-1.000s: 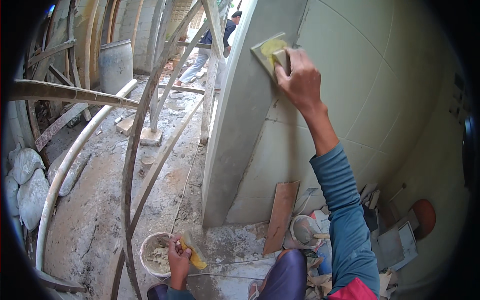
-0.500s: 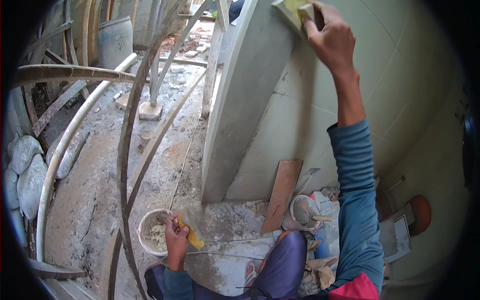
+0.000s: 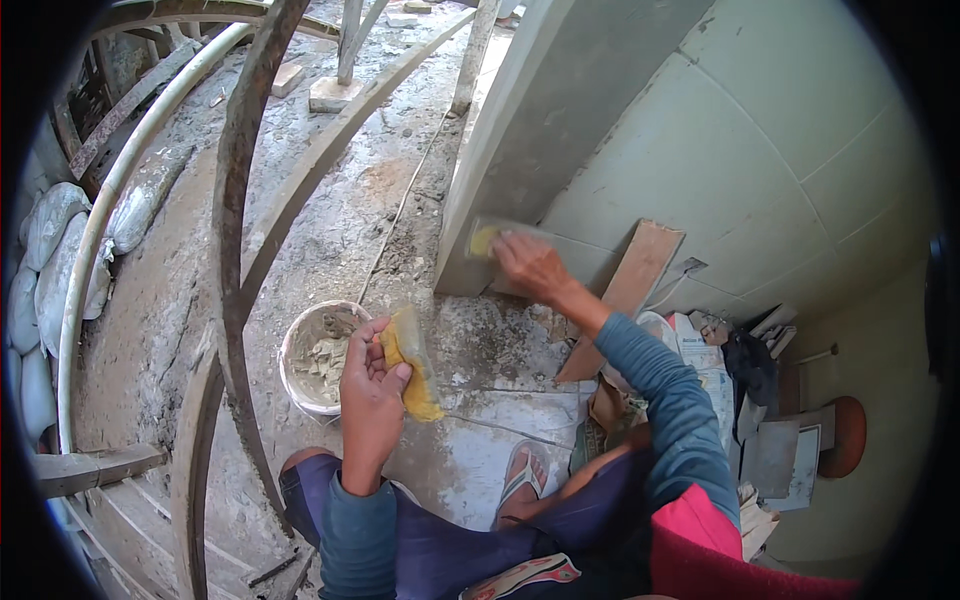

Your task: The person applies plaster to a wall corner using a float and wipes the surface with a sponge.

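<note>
My left hand (image 3: 370, 405) is closed on a putty scraper (image 3: 412, 365) with a yellow grip and a pale translucent blade, held just right of a white bucket (image 3: 287, 375) of grey-beige paste. My right hand (image 3: 538, 268) grips a second yellow, translucent scraper (image 3: 483, 241), somewhat blurred. That scraper is at the lower end of a smooth grey plastered wall end (image 3: 530, 150); firm contact cannot be made out. Pale tiles (image 3: 740, 150) cover the wall beside the plaster.
A reddish-brown board (image 3: 635, 285) leans against the tiled wall. Bent wooden poles (image 3: 235, 180) and a pale pipe (image 3: 110, 200) cross the left side. Filled sacks (image 3: 65, 260) lie at far left. A cable (image 3: 400, 215) runs along the rough floor. Clutter lies by my right arm.
My right hand has come down from high on the plastered wall end to its lower end with its scraper. My left hand still holds its scraper beside the bucket. The view has tilted downward.
</note>
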`<state>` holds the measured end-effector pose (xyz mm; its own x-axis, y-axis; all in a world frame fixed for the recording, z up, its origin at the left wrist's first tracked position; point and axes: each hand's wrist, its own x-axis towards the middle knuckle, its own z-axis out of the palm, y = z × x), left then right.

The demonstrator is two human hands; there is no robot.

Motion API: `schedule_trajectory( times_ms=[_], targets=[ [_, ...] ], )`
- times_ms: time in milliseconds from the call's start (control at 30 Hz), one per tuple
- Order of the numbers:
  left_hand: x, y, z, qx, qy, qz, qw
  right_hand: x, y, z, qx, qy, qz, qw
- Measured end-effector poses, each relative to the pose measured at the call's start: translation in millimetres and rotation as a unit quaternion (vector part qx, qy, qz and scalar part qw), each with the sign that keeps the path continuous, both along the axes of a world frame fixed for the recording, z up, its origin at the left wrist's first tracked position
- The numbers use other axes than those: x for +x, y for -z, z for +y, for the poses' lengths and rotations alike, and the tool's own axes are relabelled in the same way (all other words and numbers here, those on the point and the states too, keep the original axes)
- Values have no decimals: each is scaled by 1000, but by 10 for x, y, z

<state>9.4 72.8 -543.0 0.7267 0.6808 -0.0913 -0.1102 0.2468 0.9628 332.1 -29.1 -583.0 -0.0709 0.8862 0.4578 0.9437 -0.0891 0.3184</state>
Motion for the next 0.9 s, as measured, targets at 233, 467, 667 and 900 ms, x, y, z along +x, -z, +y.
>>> schedule_trajectory(
  times_ms=[233,467,667,900],
  targets=[
    [-138,-22,-22,-7,19,7,1000,-401,-143,8,80,-14,106,991],
    [9,26,12,-10,38,9,999,-262,-1630,228,283,25,-53,957],
    [-15,10,-26,-14,37,-4,999,-298,-918,307,207,60,20,976],
    [-57,-47,-43,9,44,-3,999,-272,-2352,-5,318,35,-23,947]
  ],
)
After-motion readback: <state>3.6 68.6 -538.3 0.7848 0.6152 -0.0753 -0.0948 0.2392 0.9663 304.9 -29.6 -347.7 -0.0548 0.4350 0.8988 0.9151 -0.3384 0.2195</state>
